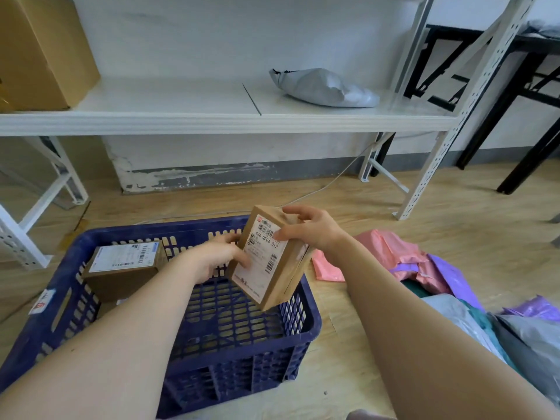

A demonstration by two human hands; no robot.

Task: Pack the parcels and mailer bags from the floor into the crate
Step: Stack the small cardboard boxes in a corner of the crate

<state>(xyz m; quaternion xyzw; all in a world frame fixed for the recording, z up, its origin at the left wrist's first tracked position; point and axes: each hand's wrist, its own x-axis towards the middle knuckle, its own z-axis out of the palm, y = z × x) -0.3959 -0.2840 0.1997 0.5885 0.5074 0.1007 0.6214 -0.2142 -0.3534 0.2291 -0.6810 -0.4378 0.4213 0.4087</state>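
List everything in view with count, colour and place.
crate: 1, blue, floor
boxed parcel: 1, brown, in crate's far-left corner
held parcel: 1, brown, over crate
mailer bags: several, pink/purple/grey, floor right
shelf rack: 1, white, by wall
shelf mailer bag: 1, grey, on shelf rack
cardboard box: 1, brown, shelf rack's left end
table frame: 1, black, far right
cable: 1, white, floor
left hand: 1, gripping held parcel's left side
right hand: 1, gripping held parcel's top

White wall (pixel 212 31), wood floor (pixel 454 207), white slotted shelving (pixel 181 119) (black table frame (pixel 512 95) beside).
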